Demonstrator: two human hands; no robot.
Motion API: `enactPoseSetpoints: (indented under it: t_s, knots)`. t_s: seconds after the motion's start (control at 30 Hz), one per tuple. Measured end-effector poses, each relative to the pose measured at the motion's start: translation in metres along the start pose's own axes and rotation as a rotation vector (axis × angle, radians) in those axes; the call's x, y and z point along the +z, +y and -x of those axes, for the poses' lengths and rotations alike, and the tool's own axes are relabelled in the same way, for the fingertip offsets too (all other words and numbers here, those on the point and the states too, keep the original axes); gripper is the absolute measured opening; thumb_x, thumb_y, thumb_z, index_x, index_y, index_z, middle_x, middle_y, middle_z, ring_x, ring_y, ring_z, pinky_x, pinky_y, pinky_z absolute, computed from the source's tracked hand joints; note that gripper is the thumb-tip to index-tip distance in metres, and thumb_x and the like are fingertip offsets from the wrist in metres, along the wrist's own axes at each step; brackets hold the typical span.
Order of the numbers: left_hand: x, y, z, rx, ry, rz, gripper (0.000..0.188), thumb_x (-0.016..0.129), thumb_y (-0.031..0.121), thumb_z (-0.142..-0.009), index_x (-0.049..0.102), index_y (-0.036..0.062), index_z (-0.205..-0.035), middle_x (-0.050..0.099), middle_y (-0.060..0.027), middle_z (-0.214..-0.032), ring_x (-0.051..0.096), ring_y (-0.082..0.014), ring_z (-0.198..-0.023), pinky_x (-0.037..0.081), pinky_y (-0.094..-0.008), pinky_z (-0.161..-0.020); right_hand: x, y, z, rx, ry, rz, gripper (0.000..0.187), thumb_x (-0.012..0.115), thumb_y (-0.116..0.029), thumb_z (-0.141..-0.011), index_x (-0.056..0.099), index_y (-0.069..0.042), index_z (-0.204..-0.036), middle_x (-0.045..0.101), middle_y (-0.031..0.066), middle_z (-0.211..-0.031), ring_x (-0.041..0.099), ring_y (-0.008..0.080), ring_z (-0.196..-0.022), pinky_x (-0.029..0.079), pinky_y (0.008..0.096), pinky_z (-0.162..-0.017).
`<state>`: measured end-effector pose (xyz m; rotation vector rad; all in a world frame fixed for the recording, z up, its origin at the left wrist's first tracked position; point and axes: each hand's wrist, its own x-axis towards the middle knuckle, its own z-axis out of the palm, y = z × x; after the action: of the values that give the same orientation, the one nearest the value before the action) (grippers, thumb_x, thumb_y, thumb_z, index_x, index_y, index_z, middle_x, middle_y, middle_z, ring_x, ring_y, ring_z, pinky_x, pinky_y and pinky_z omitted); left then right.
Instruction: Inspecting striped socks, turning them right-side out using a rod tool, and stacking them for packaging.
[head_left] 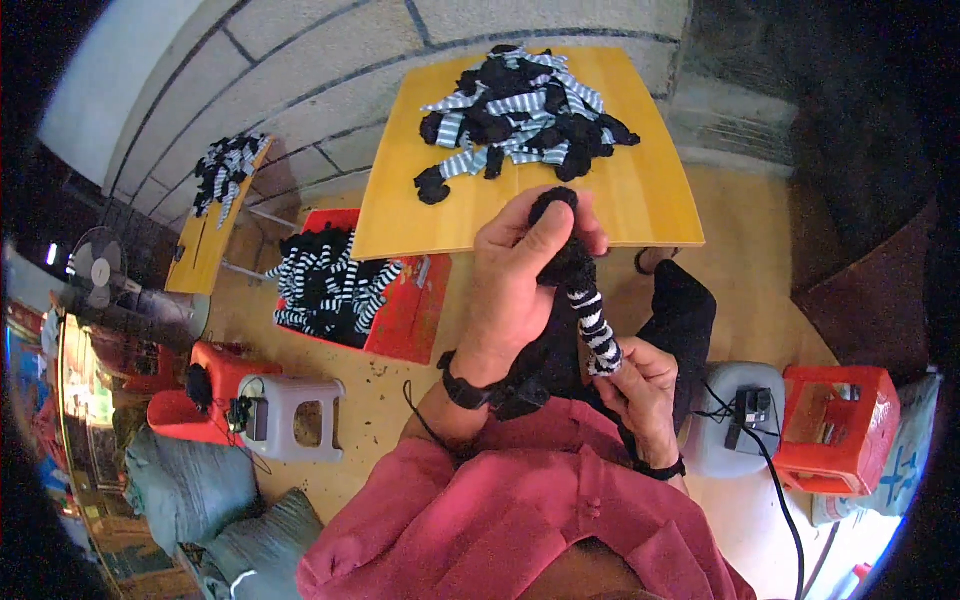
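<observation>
A black knitted piece with a black-and-white striped tube point(594, 325), sock-like in shape, is stretched between my hands in front of my body. My left hand point(515, 285) grips the bunched black end, the thumb pressed over it. Lower and to the right, my right hand point(645, 390) pinches the striped end between thumb and fingers. Whether it is a sock or a glove I cannot tell. Beyond my hands, a pile of similar striped and black knitted pieces point(520, 105) lies on the yellow table point(440, 220).
Left of the table stands a red crate point(408, 315) holding more striped pieces point(335, 285). A second table point(205, 255) with a pile is farther left. Grey stools point(310, 385) and red stools point(840, 430) flank me; a black device with a cable point(755, 415) sits at right.
</observation>
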<state>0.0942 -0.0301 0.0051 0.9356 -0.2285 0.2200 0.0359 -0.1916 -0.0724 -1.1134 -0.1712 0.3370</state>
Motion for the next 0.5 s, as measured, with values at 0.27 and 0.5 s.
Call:
enactPoseSetpoints:
  t_s: [0.27,0.5]
  knots:
    - [0.0,0.013,0.015,0.03,0.063,0.184,0.024,0.053,0.024,-0.09,0.054,0.0007,-0.096,0.059,-0.0094,-0.079,0.058,-0.0192,-0.069,0.049,-0.031,-0.065,0.012,0.002,0.009,-0.115,0.028,0.15,0.014,0.053,-0.01,-0.087,0.06,0.002,-0.088,0.057,0.0061,-0.062,0.035,0.0029,-0.043,0.022,0.0177,-0.037]
    - [0.007,-0.002,0.028,-0.022,0.039,0.248,0.027,0.055,0.027,-0.089,0.055,0.0004,-0.094,0.059,-0.0085,-0.075,0.056,-0.0191,-0.064,0.047,-0.0308,-0.06,0.016,-0.003,0.013,-0.048,0.035,0.069,0.012,0.057,-0.012,-0.086,0.061,0.0,-0.084,0.054,0.0013,-0.06,0.041,0.0043,-0.046,0.028,0.0192,-0.04]
